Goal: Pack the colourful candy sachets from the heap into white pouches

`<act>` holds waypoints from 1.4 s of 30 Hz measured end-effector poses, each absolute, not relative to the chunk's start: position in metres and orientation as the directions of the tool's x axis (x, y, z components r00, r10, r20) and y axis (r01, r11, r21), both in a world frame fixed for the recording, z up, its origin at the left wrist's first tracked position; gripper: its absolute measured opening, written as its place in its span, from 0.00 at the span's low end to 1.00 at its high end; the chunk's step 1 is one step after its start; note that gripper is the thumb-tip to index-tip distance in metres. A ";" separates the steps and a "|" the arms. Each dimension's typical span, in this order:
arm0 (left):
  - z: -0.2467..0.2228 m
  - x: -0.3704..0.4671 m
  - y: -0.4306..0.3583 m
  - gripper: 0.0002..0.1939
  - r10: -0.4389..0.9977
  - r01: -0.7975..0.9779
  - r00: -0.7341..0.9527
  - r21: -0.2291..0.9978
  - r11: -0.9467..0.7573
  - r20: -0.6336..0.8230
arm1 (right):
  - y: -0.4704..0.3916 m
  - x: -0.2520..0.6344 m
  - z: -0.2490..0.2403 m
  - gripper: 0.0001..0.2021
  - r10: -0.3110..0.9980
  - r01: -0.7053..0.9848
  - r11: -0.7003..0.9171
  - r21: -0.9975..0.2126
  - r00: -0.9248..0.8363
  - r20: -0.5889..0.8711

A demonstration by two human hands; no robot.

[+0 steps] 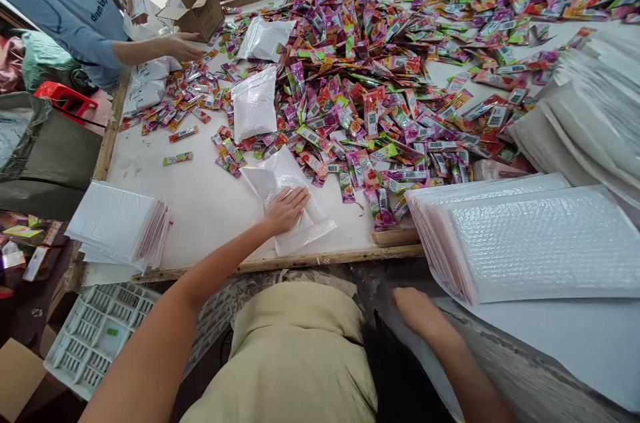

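Observation:
My left hand (pixel 287 211) lies flat with fingers spread on a white padded envelope (pixel 280 173) near the table's front edge. Below the table edge, to the right of my lap, my right hand (pixel 410 306) hangs low; its fingers are smeared and hidden, so what it holds, if anything, cannot be made out. Two more white envelopes, one nearer (pixel 255 103) and one farther (pixel 266 39), rest among a large heap of small colourful sachets (pixel 350 76).
A stack of bubble envelopes (pixel 545 243) stands at the right, a smaller stack (pixel 117 219) at the front left. Another person's hand (pixel 183 47) reaches over the sachets beside a cardboard box (pixel 200 9). A white crate (pixel 107 329) is below the table.

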State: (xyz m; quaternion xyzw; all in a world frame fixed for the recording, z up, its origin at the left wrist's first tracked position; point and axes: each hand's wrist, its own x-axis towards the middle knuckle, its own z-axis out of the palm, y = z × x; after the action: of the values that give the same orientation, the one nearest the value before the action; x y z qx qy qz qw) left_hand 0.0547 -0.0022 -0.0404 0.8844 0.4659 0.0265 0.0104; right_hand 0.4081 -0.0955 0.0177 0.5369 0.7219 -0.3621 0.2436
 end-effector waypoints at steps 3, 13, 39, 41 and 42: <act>-0.047 0.054 -0.007 0.24 0.799 0.796 0.595 0.069 -0.601 0.087 | -0.083 0.403 0.028 0.14 0.621 0.963 0.216 -0.161 -0.263 -0.739; -0.050 0.041 -0.022 0.21 0.714 0.689 0.693 0.199 -0.697 0.104 | 0.017 0.302 -0.030 0.13 0.519 0.386 0.785 -0.484 -0.837 0.175; -0.021 0.046 -0.087 0.15 0.881 0.378 -0.470 0.892 0.247 -0.044 | 0.040 0.239 -0.051 0.14 0.913 0.648 0.249 -0.720 -0.405 -0.048; -0.023 0.043 -0.081 0.16 0.851 0.368 -0.523 0.887 0.277 -0.049 | 0.041 0.235 -0.049 0.14 0.915 0.674 0.246 -0.697 -0.399 -0.064; -0.024 0.041 -0.079 0.17 0.836 0.368 -0.545 0.878 0.306 -0.063 | 0.043 0.232 -0.047 0.13 0.917 0.694 0.234 -0.681 -0.391 -0.083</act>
State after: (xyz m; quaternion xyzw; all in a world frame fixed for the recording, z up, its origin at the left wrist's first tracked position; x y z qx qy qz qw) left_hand 0.0413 -0.0787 -0.0237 0.3949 0.7624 0.4373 0.2676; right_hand 0.2322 0.0425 -0.0470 0.5249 0.7670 -0.3276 -0.1700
